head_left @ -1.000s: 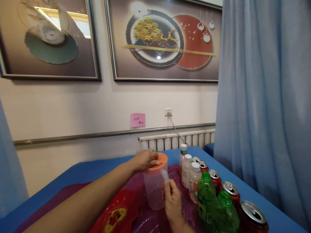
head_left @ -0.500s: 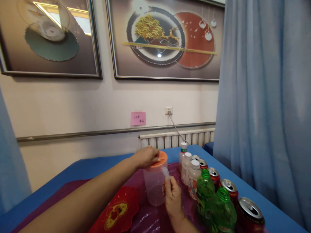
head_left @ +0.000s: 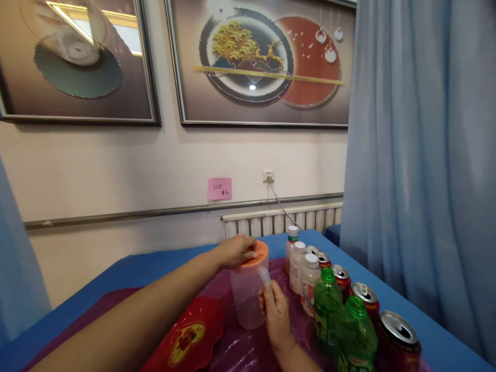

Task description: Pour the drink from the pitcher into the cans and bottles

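Observation:
A clear plastic pitcher stands upright on purple plastic sheeting. Its orange lid sits on top, and my left hand grips it from the left with curled fingers. On the near right side, my right hand is wrapped around the pitcher's handle. The pitcher looks empty. Beneath my left forearm lies a red tray with a wavy rim and a gold heart print, partly covered by the arm.
Right of the pitcher stand white-capped bottles, two green bottles without caps and several opened red cans. They rest along the blue-covered table. A radiator and a plugged-in cord are behind; a blue curtain hangs right.
Both hands keep their hold on the lid and the handle. The view has shifted very slightly; nothing else has visibly moved.

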`<state>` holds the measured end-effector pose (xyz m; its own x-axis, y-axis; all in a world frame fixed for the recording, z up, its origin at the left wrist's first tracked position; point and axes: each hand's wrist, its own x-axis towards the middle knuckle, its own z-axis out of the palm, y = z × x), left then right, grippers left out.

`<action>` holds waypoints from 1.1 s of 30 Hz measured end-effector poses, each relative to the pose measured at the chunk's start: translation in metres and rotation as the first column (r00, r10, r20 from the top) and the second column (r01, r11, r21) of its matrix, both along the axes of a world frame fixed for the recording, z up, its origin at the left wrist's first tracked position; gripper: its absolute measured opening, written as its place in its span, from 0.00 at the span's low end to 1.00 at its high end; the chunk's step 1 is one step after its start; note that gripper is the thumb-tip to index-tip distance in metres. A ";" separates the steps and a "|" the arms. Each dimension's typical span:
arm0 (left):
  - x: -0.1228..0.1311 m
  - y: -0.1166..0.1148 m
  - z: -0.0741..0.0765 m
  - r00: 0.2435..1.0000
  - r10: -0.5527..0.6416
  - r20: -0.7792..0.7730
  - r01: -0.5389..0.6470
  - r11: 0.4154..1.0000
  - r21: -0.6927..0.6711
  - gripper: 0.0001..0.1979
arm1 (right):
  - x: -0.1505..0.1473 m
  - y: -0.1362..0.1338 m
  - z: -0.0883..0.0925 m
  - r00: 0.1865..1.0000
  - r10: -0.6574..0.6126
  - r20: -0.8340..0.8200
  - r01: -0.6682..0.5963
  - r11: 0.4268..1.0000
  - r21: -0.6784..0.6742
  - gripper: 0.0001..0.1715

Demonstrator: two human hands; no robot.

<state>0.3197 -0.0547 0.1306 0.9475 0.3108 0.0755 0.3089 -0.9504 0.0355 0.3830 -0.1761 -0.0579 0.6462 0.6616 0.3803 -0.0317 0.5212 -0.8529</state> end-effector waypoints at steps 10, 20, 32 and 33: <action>0.006 -0.018 0.007 0.982 0.185 -0.039 -0.179 0.975 0.130 0.12 | -0.005 0.009 -0.012 0.990 -0.131 0.051 0.131 0.991 -0.002 0.27; 0.015 -0.031 0.012 0.917 0.389 -0.085 -0.365 0.906 0.214 0.15 | -0.002 0.017 -0.020 0.967 -0.224 0.118 0.224 0.974 0.019 0.25; 0.019 -0.040 0.021 0.848 0.492 -0.197 -0.448 0.864 0.230 0.16 | 0.004 0.017 -0.023 0.955 -0.242 0.174 0.238 0.970 0.046 0.24; 0.017 -0.041 0.023 0.847 0.490 -0.208 -0.443 0.865 0.234 0.16 | 0.002 0.016 -0.021 0.952 -0.251 0.175 0.246 0.968 0.047 0.24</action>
<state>0.3368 -0.0954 0.1534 0.6867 0.7250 -0.0531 0.6932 -0.6751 -0.2525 0.3855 -0.1598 -0.0793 0.7091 0.4779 0.5184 0.2530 0.5139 -0.8197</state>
